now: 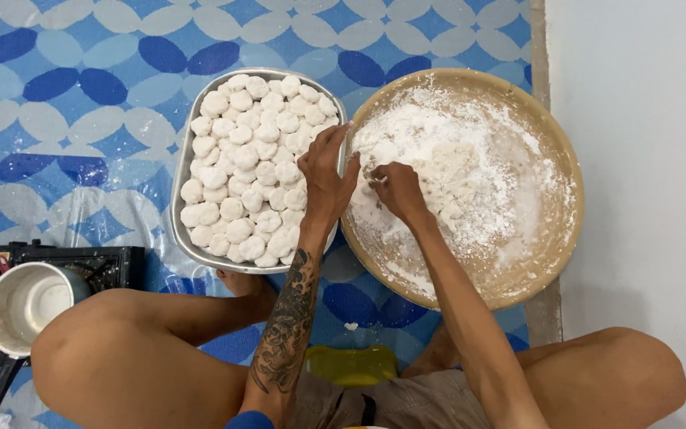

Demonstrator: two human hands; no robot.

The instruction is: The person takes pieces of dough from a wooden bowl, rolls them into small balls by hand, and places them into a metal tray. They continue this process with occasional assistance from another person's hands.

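Note:
A round tan tray (549,119) dusted with white flour holds a heap of pale dough (458,163). My right hand (397,189) presses into the flour at the tray's left side, fingers curled; whether it pinches dough I cannot tell. My left hand (325,171) rests over the tray's left rim, fingers spread toward the flour, holding nothing that shows. Just left of it a metal pan (182,171) is packed with several round white dough balls (248,159).
A small black stove (109,262) with a white pot (21,306) and its dark handle sits at the lower left. My bare knees frame the bottom. A yellow object (351,364) lies between my legs. A blue patterned mat (81,95) covers the floor; a white wall (645,159) stands right.

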